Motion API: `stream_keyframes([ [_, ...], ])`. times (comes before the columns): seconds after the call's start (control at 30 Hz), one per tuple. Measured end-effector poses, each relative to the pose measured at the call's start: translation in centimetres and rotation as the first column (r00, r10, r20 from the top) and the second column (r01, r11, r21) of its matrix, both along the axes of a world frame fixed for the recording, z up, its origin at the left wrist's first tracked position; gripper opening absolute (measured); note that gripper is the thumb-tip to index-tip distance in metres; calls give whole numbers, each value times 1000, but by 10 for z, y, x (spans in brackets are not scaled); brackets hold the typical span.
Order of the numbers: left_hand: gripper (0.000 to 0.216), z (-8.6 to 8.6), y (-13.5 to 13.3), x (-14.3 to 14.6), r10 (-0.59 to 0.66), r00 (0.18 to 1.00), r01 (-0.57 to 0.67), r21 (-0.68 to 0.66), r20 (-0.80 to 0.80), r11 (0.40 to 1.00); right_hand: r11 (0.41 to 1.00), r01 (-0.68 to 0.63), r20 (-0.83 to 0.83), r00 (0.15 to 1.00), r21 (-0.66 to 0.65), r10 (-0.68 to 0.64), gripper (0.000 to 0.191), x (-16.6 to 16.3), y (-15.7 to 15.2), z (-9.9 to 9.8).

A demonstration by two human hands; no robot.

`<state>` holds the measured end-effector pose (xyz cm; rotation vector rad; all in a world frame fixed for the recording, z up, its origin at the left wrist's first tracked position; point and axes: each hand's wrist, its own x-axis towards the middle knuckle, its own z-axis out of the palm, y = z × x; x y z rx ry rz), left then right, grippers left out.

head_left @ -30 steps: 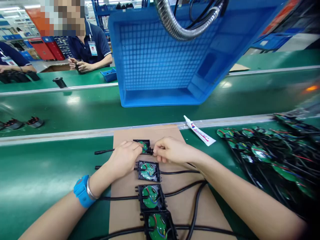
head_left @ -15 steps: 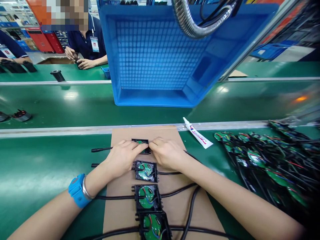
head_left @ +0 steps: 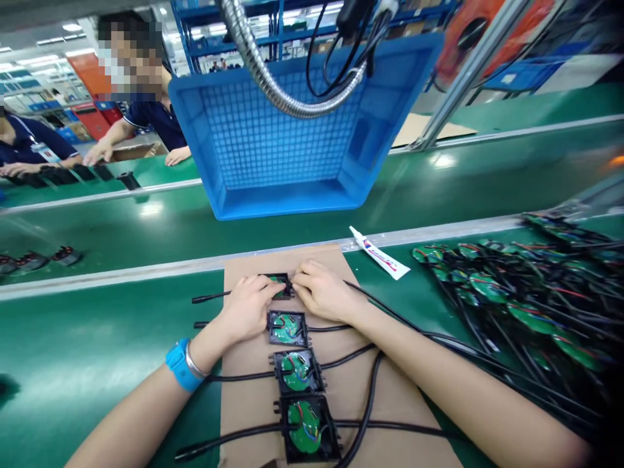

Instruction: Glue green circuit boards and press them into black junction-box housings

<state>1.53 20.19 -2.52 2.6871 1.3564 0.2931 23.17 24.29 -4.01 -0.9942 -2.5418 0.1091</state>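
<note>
The fingers of the left hand [head_left: 245, 305] touch the farthest black case [head_left: 282, 294], on the cardboard [head_left: 248, 403]; those of the right hand [head_left: 324, 292] bunch at its right end. Whether either set is clamped, I cannot tell. Three more cases [head_left: 295, 372] line up nearer.

Bright whitish indoor light, ceiling lamps [head_left: 72, 27] shining far behind, white glare spots on the green belt [head_left: 121, 240], pale sheen along the left side of the green table [head_left: 121, 341], wired boards [head_left: 305, 429] rather sharp, right near corner dark and smeared.
</note>
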Motion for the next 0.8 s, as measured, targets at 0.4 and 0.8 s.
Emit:
stream_keyframes([
  [0.4,49,8,2,13,-22,988,17,-30,-151,999,996,-64,-118,991,-55,57,22,-2,9,-11],
  [0.8,87,41,-173,-72,-29,999,35,-282,26,959,919,-192,29,976,-346,215,39,68,-126,56],
])
